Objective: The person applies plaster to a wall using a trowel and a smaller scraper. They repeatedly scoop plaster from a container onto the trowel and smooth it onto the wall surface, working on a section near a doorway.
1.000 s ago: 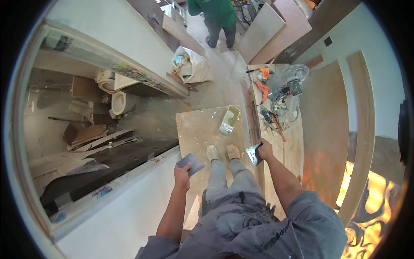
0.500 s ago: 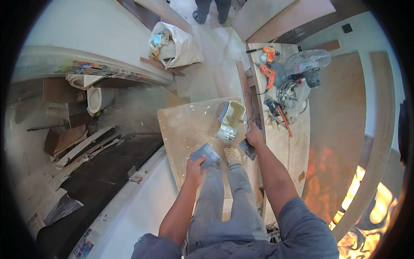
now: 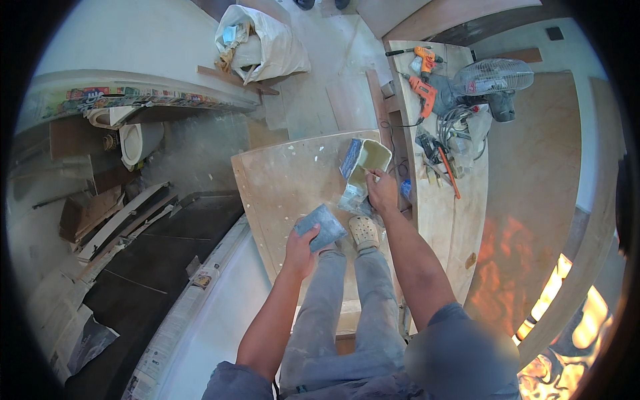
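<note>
My left hand (image 3: 301, 248) is closed on a flat, wide putty knife (image 3: 324, 227), its grey rectangular blade held above the board by my feet. My right hand (image 3: 383, 193) is closed at the near right side of an open, putty-smeared tub (image 3: 375, 156). It grips a second, darker putty knife; the blade is hard to make out against the tub's grey-smeared side. Cream residue coats the tub's inside. Under both hands lies a light wooden board (image 3: 280, 180) with white specks. A cream clog (image 3: 363, 231) on my foot stands just below the tub.
Along the right, a wooden bench (image 3: 443, 227) carries an orange drill (image 3: 422, 95), cables and a fan (image 3: 497, 77). A white sack (image 3: 283, 50) of rubbish stands ahead. To the left, a low wall edge (image 3: 200, 280) borders a dark floor with scrap boards (image 3: 127, 220). Another person's shoes show at the top.
My right hand has moved left and forward from beside the tub to its near side, the fingers now closing inward. The left putty knife stays nearly in place. My view has shifted slightly.
</note>
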### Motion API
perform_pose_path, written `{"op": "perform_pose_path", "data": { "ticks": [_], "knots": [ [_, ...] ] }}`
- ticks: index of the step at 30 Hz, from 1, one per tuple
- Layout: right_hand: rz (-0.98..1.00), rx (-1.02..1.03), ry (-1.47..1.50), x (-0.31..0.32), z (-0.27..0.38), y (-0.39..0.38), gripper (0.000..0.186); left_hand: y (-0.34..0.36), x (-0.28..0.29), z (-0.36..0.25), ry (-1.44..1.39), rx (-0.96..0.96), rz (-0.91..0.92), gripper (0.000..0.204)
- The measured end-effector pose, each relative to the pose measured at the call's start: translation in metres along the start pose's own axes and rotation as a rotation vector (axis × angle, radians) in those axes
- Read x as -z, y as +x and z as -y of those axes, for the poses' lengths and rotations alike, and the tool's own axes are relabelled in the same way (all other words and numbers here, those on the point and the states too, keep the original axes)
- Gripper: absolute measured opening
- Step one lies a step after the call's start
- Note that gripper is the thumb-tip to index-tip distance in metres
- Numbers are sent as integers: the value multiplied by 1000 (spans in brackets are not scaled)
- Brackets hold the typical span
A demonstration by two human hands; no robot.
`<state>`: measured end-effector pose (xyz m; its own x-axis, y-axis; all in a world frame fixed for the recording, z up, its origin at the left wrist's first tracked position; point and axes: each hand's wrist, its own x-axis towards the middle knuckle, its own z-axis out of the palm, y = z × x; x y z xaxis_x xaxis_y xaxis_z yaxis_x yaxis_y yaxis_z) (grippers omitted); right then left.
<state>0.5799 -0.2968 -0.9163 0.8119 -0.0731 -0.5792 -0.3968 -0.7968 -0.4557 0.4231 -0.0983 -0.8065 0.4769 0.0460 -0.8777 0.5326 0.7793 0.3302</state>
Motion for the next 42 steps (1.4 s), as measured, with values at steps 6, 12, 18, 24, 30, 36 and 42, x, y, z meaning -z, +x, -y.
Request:
{"op": "perform_pose_path", "data": {
  "ticks": [6, 12, 18, 24, 30, 36, 42],
  "knots": [
    [-123, 35, 23, 12, 10, -6, 35, 21, -13, -7, 107, -46, -31, 25],
    [-52, 7, -38, -6, -20, 9, 33, 52, -16, -5, 238, -64, -24, 34],
    [-16, -35, 193, 42, -13, -24, 33, 71, -32, 1, 414, -243, -93, 35],
    [-60, 41, 389, 110, -6, -98, 28, 91, -47, 3, 636, -296, -101, 31],
    [-86, 31, 467, 176, 21, -189, 30, 124, -55, 22, 762, -283, -92, 38],
    [-94, 47, 527, 190, 22, -230, 31, 134, -74, 27, 590, -169, 34, 51],
    [-71, 10, 545, 180, 9, -225, 29, 135, -72, 33, 456, -63, 136, 57]
  ]
}}
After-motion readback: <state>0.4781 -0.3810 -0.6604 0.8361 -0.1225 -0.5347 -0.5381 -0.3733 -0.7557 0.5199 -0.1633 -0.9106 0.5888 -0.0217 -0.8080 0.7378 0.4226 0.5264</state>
